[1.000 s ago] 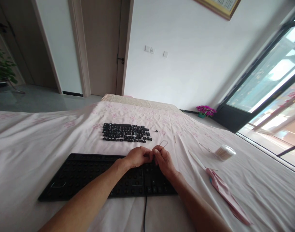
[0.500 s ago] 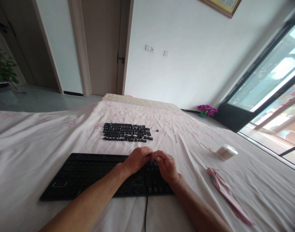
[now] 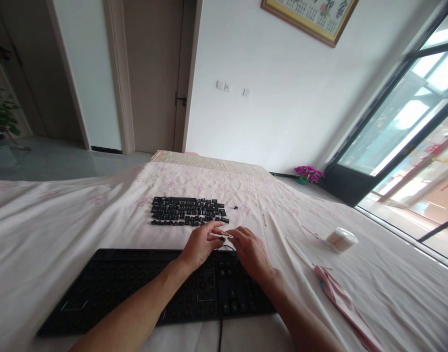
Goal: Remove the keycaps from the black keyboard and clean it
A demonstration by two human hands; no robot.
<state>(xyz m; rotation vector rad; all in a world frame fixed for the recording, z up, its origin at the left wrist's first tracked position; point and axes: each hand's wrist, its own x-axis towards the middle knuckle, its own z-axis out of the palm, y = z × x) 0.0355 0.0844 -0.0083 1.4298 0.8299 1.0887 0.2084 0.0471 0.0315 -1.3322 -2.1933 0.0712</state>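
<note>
A thin wire keycap puller (image 3: 221,235) is pinched between both hands just past the far edge of a black keyboard (image 3: 110,283) stripped of its keycaps. A small dark keycap (image 3: 222,239) sits at the left fingertips. The left hand (image 3: 201,243) closes thumb and fingers on the puller's left end; the right hand (image 3: 250,250) grips its right end, fingers curled together. Farther off lies a block of loose black keycaps (image 3: 187,211). To the right sit a round cotton swab box (image 3: 341,239) and a pink cloth (image 3: 346,305), all on a pale floral bedsheet (image 3: 62,215).
</note>
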